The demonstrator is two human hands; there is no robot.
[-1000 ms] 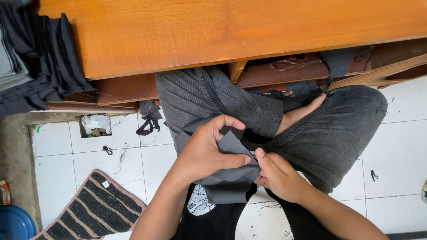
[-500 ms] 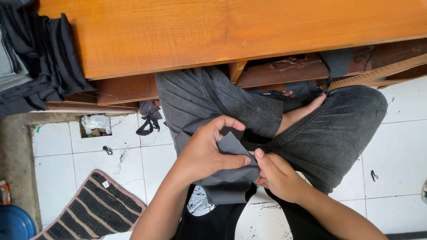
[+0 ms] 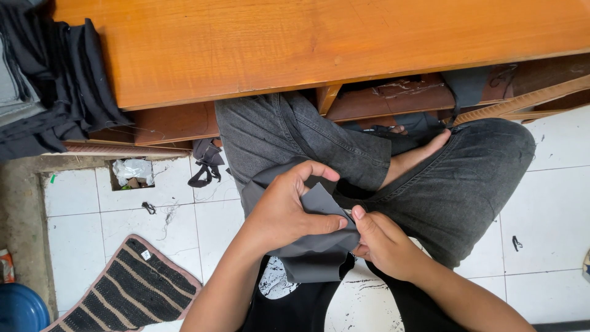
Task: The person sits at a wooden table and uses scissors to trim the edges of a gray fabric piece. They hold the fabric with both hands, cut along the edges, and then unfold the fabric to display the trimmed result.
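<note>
Grey fabric, that's what I've got in both hands right now: a soft grey cloth piece [image 3: 316, 237] sitting right over my lap, just in front of my crossed legs in dark grey jeans [image 3: 467, 178]. My left hand [image 3: 286, 212] is curled around the top of it, thumb and fingers pinching a folded edge, so it's closed on the cloth. My right hand [image 3: 384, 243] grips the same piece from the right side, thumb pressed against the fold, touching my left thumb tip. Above my knees there's the orange wooden table [image 3: 307, 43], with a stack of dark fabric [image 3: 55, 80] hanging off its left end. Down on the white tiled floor [image 3: 92, 206] there's a striped mat [image 3: 129, 289] by my left elbow and a blue bucket [image 3: 18, 310] in the corner.
</note>
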